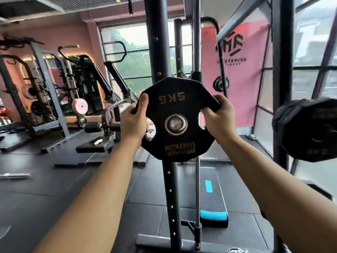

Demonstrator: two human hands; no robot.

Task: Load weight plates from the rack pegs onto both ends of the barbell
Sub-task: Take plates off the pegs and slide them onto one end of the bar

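Both forearms are stretched forward: the left hand [134,123] grips the left rim of the 5 kg plate [184,110], thumb laid up its face, and the right hand [218,119] curls its fingers over the right rim, so the hands are apart, one on each side, both clamped on it. The plate stands upright between them, lettering upside down, with a round metal end showing in its centre hole; whether that is the bar's sleeve I cannot tell. Out to the right of the right hand sits a blurred stack of black plates [308,130]. Just behind the held plate rises the rack upright [169,181], with a chrome rod [197,179] beside it. Below the hands, a black-and-blue step [212,196] lies on the floor. Far off left of the left hand stand gym machines [82,79], and beyond the right hand hangs a pink banner [238,70]
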